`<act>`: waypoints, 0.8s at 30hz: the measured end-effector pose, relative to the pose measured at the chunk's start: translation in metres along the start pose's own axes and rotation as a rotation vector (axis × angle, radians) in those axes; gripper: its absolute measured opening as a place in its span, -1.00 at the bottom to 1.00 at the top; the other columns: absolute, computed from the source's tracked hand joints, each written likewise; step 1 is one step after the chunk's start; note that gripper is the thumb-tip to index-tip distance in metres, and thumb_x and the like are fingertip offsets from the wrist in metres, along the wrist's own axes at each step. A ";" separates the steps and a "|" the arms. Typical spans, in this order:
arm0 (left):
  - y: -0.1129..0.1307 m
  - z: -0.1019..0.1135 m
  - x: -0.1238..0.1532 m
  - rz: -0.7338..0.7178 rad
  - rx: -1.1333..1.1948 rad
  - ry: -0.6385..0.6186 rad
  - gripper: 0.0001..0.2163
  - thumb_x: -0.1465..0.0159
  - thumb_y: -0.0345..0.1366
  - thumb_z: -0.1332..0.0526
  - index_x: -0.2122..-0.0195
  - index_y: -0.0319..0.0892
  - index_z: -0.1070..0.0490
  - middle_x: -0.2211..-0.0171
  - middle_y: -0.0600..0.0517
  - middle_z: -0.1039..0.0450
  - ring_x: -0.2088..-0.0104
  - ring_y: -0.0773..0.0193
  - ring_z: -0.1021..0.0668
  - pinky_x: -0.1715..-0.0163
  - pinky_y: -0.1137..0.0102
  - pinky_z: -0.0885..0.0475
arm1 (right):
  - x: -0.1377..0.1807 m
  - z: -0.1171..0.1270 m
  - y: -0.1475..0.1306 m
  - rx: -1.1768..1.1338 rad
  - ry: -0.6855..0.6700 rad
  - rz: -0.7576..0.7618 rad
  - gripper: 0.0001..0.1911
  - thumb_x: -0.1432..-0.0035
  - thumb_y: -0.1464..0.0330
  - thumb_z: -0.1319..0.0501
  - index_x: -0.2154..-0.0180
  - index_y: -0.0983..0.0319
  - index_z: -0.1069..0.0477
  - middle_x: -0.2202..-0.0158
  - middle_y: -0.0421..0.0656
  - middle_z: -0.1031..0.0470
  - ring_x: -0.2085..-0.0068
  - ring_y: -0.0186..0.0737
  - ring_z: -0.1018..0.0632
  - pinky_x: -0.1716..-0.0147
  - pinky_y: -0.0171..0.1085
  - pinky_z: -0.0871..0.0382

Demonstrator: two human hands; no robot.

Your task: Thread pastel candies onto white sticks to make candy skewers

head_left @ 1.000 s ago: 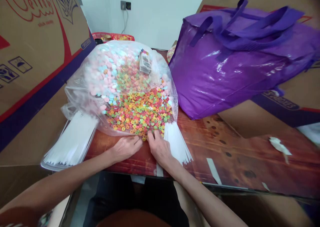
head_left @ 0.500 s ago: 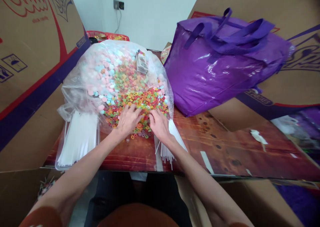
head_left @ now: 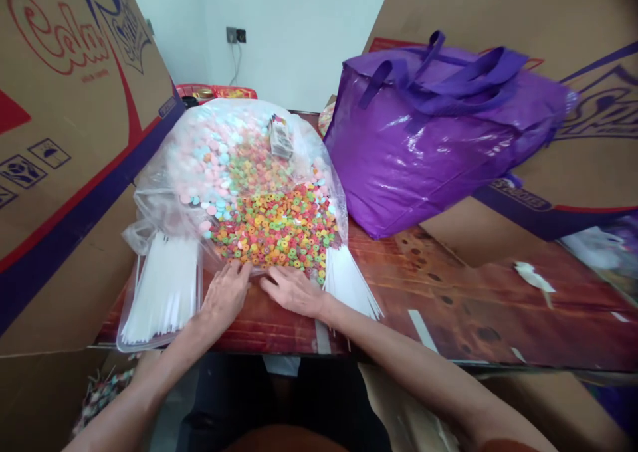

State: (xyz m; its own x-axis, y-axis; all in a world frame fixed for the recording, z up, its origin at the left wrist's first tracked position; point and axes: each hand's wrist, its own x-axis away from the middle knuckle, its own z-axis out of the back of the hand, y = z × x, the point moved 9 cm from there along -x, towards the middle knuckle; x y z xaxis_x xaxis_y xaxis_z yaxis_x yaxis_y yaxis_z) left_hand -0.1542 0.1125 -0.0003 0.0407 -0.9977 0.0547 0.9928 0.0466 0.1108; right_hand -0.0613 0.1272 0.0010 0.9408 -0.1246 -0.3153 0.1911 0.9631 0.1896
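A clear plastic bag [head_left: 169,203] lies on the table, filled with small ring-shaped candies [head_left: 284,229] in red, orange, yellow and green. Farther back in it, pink, white and blue round candies [head_left: 207,166] show through the film. My left hand [head_left: 229,289] is at the bag's near edge, its fingers bent over the film. Beside it, my right hand [head_left: 292,290] has its fingers curled at the same edge, a small gap from the left. Both seem to pinch the film; the fingertips are partly hidden.
White sticks lie in a tray [head_left: 162,292] at left, and more white sticks [head_left: 346,282] at right. A small stack of printed slips [head_left: 280,136] rests on the bag. A purple bag [head_left: 419,153] stands at right. Large cartons [head_left: 64,153] flank the table [head_left: 448,292].
Both hands have come back from among the ring candies to the bag's near edge. The candies there now lie more evenly spread, and the loose ones on the table no longer show.
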 end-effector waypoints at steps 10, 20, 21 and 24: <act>0.016 -0.001 -0.014 0.055 -0.107 0.117 -0.73 -0.32 -0.52 -0.03 0.16 -0.19 -0.50 0.10 -0.16 -0.43 0.04 -0.03 -0.45 0.11 0.17 -0.43 | 0.012 0.005 0.088 -0.007 0.233 -0.267 -0.73 -0.38 0.51 0.00 0.27 0.25 -0.45 0.36 -0.11 -0.44 0.32 -0.21 -0.42 0.32 -0.27 -0.26; 0.021 -0.010 -0.014 -0.095 -0.050 0.327 -0.81 -0.32 -0.53 -0.05 0.22 -0.20 -0.42 0.27 -0.08 -0.47 0.20 0.04 -0.45 0.15 0.18 -0.39 | 0.014 0.029 0.037 -0.032 0.175 -0.246 -0.78 -0.33 0.23 -0.20 0.27 0.24 -0.48 0.29 -0.08 -0.44 0.27 -0.12 -0.38 0.24 -0.15 -0.25; 0.023 -0.010 -0.014 -0.115 -0.038 0.352 -0.85 -0.35 -0.48 -0.07 0.23 -0.19 -0.42 0.28 -0.07 -0.47 0.21 0.04 -0.46 0.17 0.18 -0.39 | 0.016 0.026 0.034 0.006 0.166 -0.254 -0.82 -0.33 0.29 -0.19 0.27 0.24 -0.48 0.31 -0.09 -0.43 0.28 -0.12 -0.38 0.23 -0.14 -0.24; 0.028 -0.008 -0.012 -0.195 0.003 0.427 -0.84 -0.38 -0.40 -0.07 0.31 -0.16 -0.42 0.32 -0.05 -0.46 0.24 0.07 -0.47 0.20 0.20 -0.40 | 0.020 0.019 0.030 0.095 0.183 -0.239 -0.84 -0.34 0.46 -0.13 0.20 0.24 -0.50 0.29 -0.09 -0.43 0.28 -0.13 -0.37 0.23 -0.14 -0.21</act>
State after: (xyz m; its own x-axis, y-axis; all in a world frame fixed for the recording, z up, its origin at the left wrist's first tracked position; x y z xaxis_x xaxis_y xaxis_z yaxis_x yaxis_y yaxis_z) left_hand -0.1261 0.1257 -0.0061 -0.1031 -0.9188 -0.3810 0.9862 -0.1444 0.0815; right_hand -0.0316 0.1486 0.0185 0.8016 -0.2916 -0.5219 0.4343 0.8840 0.1732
